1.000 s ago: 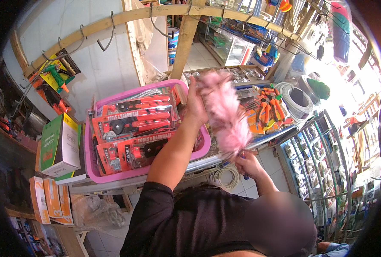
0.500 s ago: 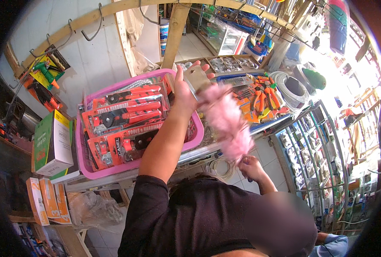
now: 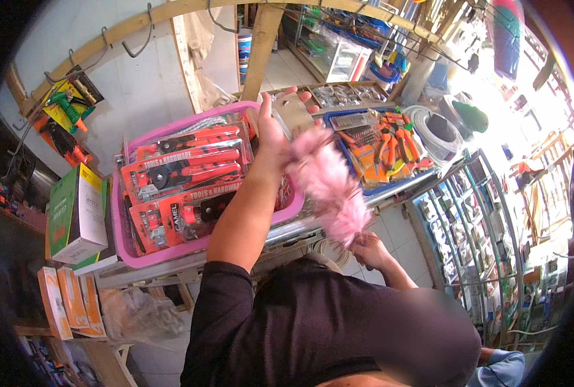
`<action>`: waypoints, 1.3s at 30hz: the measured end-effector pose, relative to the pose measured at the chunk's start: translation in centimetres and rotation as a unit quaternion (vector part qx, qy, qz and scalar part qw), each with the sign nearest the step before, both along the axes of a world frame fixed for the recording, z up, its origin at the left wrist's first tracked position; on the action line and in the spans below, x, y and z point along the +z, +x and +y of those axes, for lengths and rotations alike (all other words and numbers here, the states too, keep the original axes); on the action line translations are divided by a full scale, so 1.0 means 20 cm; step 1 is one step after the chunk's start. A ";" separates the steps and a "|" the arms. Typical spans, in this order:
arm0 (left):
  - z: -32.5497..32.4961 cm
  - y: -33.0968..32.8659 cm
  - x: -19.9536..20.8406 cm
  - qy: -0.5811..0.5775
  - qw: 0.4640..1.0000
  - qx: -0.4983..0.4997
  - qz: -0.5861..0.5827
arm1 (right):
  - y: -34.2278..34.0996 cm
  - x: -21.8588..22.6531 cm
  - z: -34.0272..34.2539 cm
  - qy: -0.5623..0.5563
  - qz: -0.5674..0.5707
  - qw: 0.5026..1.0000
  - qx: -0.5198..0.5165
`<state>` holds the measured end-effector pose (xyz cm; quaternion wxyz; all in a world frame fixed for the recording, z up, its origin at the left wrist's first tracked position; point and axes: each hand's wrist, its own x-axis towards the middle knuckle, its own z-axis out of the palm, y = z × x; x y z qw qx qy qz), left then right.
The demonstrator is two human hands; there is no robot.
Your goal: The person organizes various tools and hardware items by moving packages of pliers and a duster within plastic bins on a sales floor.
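Observation:
My left hand (image 3: 273, 137) is raised above the counter, palm up, with a flat metal plate (image 3: 293, 113) resting between thumb and fingers. The plate is greyish-beige and has a small hole near its top; its exact kind I cannot make out. My right hand (image 3: 369, 250) is closed round the lower end of a fluffy pink duster (image 3: 331, 184). Its bushy, dark-flecked head reaches up to the left and brushes near the plate's lower edge and my left palm. Beneath my left forearm, a pink plastic basket (image 3: 295, 208) holds several packaged red-handled tools (image 3: 197, 173).
A blue tray (image 3: 363, 184) of orange-handled pliers (image 3: 390, 149) lies to the right, beside coiled white cable (image 3: 438, 135). A green-and-white box (image 3: 77, 216) stands at the left. Hooks (image 3: 146, 39) hang from a wooden beam overhead. Glass-fronted shelving (image 3: 461, 245) lines the right.
The pink duster and my right hand have shifted slightly left. My left hand keeps the metal plate in nearly the same place, and the view has moved a little.

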<state>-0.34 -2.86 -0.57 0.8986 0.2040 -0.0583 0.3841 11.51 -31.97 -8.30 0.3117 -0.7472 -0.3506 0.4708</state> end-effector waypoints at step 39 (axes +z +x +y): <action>-0.05 0.12 -0.03 -0.196 0.979 -0.040 0.030 | 0.21 -0.17 0.35 0.152 0.027 0.986 0.067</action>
